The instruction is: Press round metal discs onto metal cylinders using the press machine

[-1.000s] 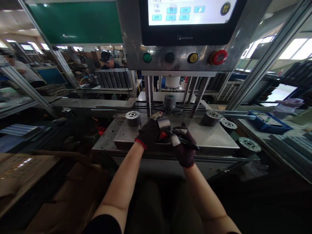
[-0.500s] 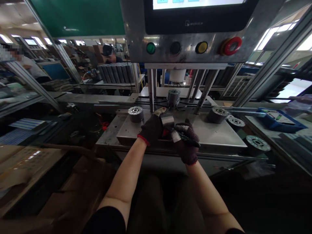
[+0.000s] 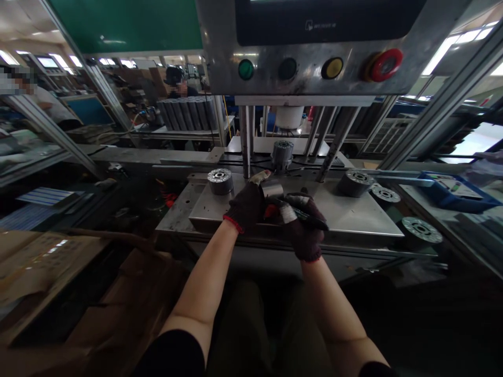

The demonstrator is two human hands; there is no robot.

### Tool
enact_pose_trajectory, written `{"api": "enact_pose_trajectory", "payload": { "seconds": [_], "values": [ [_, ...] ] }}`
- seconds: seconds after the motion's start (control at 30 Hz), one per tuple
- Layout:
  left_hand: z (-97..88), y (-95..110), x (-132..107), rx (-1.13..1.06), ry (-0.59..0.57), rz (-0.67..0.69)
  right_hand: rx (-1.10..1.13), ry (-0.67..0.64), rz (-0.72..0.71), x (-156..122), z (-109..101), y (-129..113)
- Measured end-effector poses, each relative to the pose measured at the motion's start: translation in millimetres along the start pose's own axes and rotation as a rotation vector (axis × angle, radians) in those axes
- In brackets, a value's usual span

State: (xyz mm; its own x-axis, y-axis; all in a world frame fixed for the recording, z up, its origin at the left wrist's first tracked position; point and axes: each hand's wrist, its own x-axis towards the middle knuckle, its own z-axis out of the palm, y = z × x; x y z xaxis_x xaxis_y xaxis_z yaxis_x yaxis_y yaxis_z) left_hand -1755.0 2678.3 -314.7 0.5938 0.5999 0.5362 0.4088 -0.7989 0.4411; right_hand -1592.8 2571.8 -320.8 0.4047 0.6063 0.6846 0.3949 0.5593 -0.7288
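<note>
My gloved left hand (image 3: 247,203) is closed around a grey metal cylinder (image 3: 274,189), tipped on its side above the steel plate (image 3: 356,214). My gloved right hand (image 3: 307,238), with whitish tape on its fingers, grips a slim black pen-like tool (image 3: 316,220). The tool's front end is at the cylinder's near end; whether it touches cannot be made out. Something red shows between the hands. A similar rotor core (image 3: 220,181) stands upright left of my hands, and another rotor core (image 3: 356,183) stands to the right. Behind them, a core (image 3: 282,154) is upright in the press.
Steel posts (image 3: 246,141) rise behind my hands under a control panel with a red emergency button (image 3: 386,65). More cores (image 3: 421,230) stand at the right edge, near a blue bin (image 3: 458,196). Cardboard (image 3: 51,267) lies lower left. Other people are in the background.
The view has tilted down and shifted slightly. My hands stay together at the cylinder, with the black tool still in my right hand; only small motion shows there.
</note>
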Motion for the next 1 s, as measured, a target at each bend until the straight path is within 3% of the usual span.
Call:
{"api": "enact_pose_trajectory", "payload": {
  "seconds": [0.4, 0.6, 1.0],
  "values": [
    [1.7, 1.9, -2.4, -0.061, 0.089, -0.041, 0.003, 0.046, 0.013, -0.7, -1.6, -0.4],
    [1.1, -0.9, -3.3, -0.046, 0.052, -0.014, 0.014, 0.016, 0.021, 0.7, -2.0, -3.9],
    [7.4, -3.3, -2.3, -0.165, 0.093, -0.07, -0.003, 0.05, 0.091, -2.7, -5.3, 3.4]
  ]
}}
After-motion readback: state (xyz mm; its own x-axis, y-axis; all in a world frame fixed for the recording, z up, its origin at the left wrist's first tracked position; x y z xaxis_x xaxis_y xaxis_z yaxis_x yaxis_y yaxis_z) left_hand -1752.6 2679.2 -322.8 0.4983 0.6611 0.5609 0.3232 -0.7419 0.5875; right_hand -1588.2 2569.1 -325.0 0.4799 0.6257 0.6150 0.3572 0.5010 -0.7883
